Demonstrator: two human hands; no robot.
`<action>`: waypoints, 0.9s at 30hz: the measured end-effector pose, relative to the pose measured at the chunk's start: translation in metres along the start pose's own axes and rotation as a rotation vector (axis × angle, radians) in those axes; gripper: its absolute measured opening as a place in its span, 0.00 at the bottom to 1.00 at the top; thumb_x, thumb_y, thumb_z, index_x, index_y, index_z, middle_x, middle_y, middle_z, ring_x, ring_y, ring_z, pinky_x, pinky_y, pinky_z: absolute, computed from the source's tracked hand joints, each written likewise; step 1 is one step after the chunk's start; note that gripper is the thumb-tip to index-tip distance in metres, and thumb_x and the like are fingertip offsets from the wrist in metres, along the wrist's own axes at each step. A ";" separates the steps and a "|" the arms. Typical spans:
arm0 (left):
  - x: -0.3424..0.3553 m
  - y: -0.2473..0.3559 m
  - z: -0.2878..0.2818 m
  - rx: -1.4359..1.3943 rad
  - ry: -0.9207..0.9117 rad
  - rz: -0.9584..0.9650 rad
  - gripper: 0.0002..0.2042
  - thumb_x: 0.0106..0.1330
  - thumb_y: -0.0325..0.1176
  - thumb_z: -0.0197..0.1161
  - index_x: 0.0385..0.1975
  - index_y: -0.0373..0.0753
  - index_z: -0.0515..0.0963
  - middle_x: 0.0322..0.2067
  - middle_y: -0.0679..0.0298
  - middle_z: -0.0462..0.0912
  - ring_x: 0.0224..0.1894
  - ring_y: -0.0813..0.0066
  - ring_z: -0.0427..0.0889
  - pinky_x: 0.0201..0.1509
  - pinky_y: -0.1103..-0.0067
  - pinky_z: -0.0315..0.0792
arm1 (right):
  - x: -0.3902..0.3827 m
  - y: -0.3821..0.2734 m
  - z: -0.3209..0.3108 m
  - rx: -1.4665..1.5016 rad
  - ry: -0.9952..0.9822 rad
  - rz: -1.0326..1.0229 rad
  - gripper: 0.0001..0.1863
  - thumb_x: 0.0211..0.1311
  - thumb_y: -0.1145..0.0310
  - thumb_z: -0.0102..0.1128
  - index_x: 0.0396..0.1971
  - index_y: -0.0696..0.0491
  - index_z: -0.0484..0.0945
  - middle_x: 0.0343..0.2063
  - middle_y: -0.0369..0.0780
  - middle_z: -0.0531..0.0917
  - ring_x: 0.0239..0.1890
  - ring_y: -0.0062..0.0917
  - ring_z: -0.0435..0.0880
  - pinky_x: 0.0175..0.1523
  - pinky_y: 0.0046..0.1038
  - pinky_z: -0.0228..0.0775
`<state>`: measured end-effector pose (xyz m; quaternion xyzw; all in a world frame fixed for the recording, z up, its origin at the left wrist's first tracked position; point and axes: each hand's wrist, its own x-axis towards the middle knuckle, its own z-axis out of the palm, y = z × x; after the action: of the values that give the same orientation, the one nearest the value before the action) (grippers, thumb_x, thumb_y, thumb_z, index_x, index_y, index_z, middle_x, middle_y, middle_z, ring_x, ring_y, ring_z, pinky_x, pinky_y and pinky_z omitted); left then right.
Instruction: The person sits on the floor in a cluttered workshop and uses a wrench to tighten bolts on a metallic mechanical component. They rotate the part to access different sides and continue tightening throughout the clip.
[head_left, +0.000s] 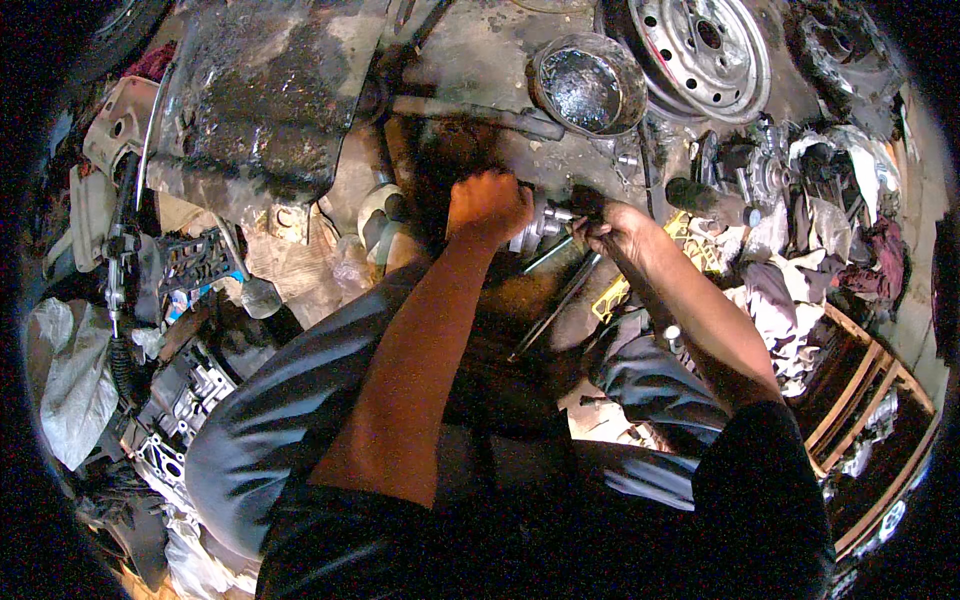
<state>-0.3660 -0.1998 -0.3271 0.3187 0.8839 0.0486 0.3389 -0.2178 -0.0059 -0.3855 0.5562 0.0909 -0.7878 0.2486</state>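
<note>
Clasping a shiny, rounded metal part (540,226)

Dim and patchy here, heavy grain speckling the darks! Strong glare off the round pot (622,72), its wet inside glinting, and the steel wheel (700,60) at far right gleams pale. Left forearm (410,360) in reddish shade, right forearm (705,310) catching whiter light. Between them the metal part (540,228) flashes silver, while the right hand (615,225) has fingertips sunk in shadow, perhaps softly blurred too. Near centre, the black shirt (520,520) swallows detail. Out wide, the wooden crate (880,352) bows, and blackness rings the rim.
</note>
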 end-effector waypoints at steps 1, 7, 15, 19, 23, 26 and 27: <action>0.000 0.000 0.000 -0.005 -0.006 0.008 0.23 0.64 0.53 0.54 0.39 0.37 0.83 0.39 0.49 0.85 0.44 0.50 0.85 0.50 0.56 0.76 | 0.001 -0.001 0.002 -0.006 0.053 -0.056 0.08 0.73 0.72 0.41 0.43 0.58 0.69 0.24 0.43 0.75 0.11 0.18 0.68 0.10 0.14 0.58; 0.000 0.000 0.007 0.047 0.103 0.020 0.21 0.64 0.52 0.54 0.37 0.39 0.83 0.38 0.51 0.85 0.43 0.50 0.85 0.49 0.56 0.76 | 0.012 0.003 0.001 -0.272 0.186 -0.018 0.11 0.73 0.69 0.40 0.37 0.57 0.73 0.22 0.40 0.75 0.11 0.17 0.61 0.08 0.16 0.48; -0.004 0.001 0.008 0.045 0.164 0.015 0.17 0.63 0.46 0.54 0.30 0.40 0.85 0.34 0.53 0.86 0.37 0.54 0.87 0.43 0.59 0.79 | 0.029 0.043 -0.010 -0.602 0.551 -0.403 0.13 0.66 0.65 0.49 0.28 0.58 0.76 0.20 0.40 0.76 0.14 0.23 0.65 0.14 0.26 0.56; -0.007 0.002 0.007 0.052 0.200 0.029 0.18 0.63 0.47 0.54 0.30 0.40 0.85 0.34 0.53 0.86 0.38 0.53 0.87 0.44 0.59 0.78 | 0.057 0.079 -0.012 -0.776 0.905 -0.968 0.16 0.69 0.64 0.50 0.30 0.62 0.79 0.26 0.49 0.83 0.29 0.37 0.81 0.34 0.39 0.68; -0.002 -0.001 0.010 0.038 0.135 0.026 0.18 0.63 0.47 0.55 0.29 0.40 0.84 0.34 0.53 0.86 0.38 0.52 0.87 0.45 0.59 0.78 | 0.076 0.101 -0.009 -0.810 1.027 -1.470 0.18 0.73 0.62 0.49 0.31 0.64 0.77 0.27 0.54 0.82 0.31 0.44 0.81 0.40 0.42 0.69; 0.000 -0.004 0.013 0.040 0.172 0.045 0.20 0.63 0.52 0.56 0.30 0.40 0.82 0.32 0.51 0.86 0.36 0.51 0.87 0.43 0.55 0.79 | 0.077 0.104 -0.002 -0.825 1.046 -1.548 0.17 0.72 0.63 0.49 0.32 0.63 0.76 0.22 0.57 0.76 0.25 0.46 0.76 0.36 0.41 0.68; 0.000 -0.004 0.013 0.033 0.178 0.051 0.21 0.63 0.54 0.56 0.31 0.39 0.81 0.31 0.50 0.85 0.35 0.50 0.87 0.42 0.54 0.79 | 0.075 0.104 0.000 -0.805 1.008 -1.545 0.17 0.73 0.63 0.49 0.32 0.63 0.75 0.21 0.56 0.75 0.24 0.46 0.74 0.35 0.41 0.68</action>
<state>-0.3595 -0.2043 -0.3383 0.3410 0.9028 0.0706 0.2523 -0.1859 -0.1166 -0.4414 0.4881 0.7806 -0.3167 -0.2283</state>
